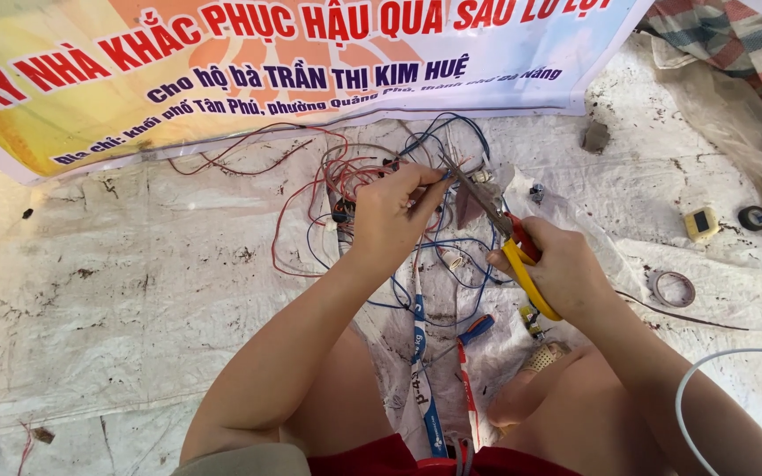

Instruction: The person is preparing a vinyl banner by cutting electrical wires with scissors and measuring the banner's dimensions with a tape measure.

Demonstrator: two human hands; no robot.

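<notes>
Head view, looking down over bare knees onto a stained white woven plastic sheet [134, 291] spread on the ground. Left hand [392, 216], centre of frame, fingers pinched shut on a thin wire end [434, 181] lifted out of a loose tangle of thin red, blue and grey insulated wires [346, 176] lying just above centre. Right hand [566, 269], right of centre, wrapped closed around the yellow and red handles of a pair of slim metal-nosed pliers [497, 220]; the plier tip points up-left and meets the pinched wire right at the left fingertips. Whether the plier nose is biting the wire or only touching it cannot be told. Below the hands, bottom centre, a second tool with red and blue grips [474, 330] lies on the sheet beside a white strap with blue printing [421, 370] running down between the legs. Along the top edge of the frame, a printed cloth banner in yellow, orange and white with red and blue lettering [249, 62]. Right side, well apart from the hands: a flat grey ring of tape [671, 288], a small square yellowish block with a dark face [701, 224], a small black round roll [754, 218]. Upper right corner, striped red, white and blue-grey fabric [751, 53]. Lower right, a curved white cable [707, 370] arcs over the right forearm.
</notes>
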